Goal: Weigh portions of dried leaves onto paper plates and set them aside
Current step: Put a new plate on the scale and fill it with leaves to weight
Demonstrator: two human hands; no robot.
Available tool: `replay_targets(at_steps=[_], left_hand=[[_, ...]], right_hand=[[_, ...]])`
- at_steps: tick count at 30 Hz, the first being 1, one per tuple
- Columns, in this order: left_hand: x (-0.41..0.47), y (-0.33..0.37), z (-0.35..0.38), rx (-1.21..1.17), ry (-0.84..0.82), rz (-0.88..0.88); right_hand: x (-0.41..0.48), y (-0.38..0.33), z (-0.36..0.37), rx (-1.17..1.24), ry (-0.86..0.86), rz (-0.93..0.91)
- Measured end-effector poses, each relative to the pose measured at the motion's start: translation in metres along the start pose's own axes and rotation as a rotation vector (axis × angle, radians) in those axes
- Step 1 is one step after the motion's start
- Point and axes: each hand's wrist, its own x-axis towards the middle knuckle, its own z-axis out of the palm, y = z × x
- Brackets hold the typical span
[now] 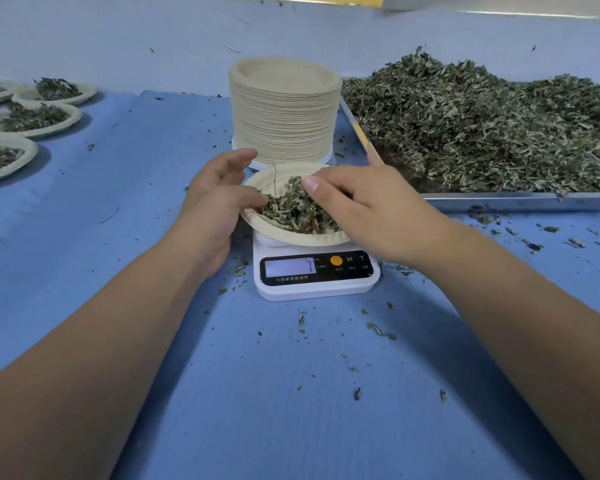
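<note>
Weighing dried leaves [291, 209] on the scale [316, 282]
Left hand [215, 202] grips paper plate [291, 239] rim; right hand [371, 209] covers leaves, grip hidden.

Blue table [153, 237] bears scale [317, 282], plate stack [284, 112], metal tray [516, 201], filled plates [32, 119], scattered leaf scraps [378, 329].
</note>
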Motion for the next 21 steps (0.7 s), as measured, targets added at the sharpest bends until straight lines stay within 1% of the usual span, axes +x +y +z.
replay_targets(at_steps=[2, 5, 7, 10, 15, 17, 21], left_hand=[[0.001, -0.002, 0.001, 0.003, 0.011, -0.002], [0.002, -0.002, 0.000, -0.001, 0.042, 0.003], [0.003, -0.001, 0.000, -0.024, 0.048, -0.006], [0.002, 0.000, 0.003, -0.070, 0.018, -0.030], [0.001, -0.003, 0.007, 0.007, 0.014, 0.007], [0.001, -0.003, 0.006, 0.002, 0.031, 0.006], [0.001, -0.001, 0.004, -0.072, 0.072, -0.025]], right_hand=[[-0.002, 0.000, -0.002, -0.027, 0.028, -0.021], [-0.003, 0.006, -0.009, -0.146, 0.139, 0.006], [-0.004, 0.007, -0.012, -0.207, 0.145, 0.009], [-0.002, 0.003, -0.004, -0.181, 0.098, -0.012], [0.008, -0.011, 0.005, -0.087, 0.041, -0.054], [0.008, -0.009, 0.004, -0.072, 0.062, -0.072], [-0.002, 0.006, -0.002, -0.076, 0.179, -0.072]])
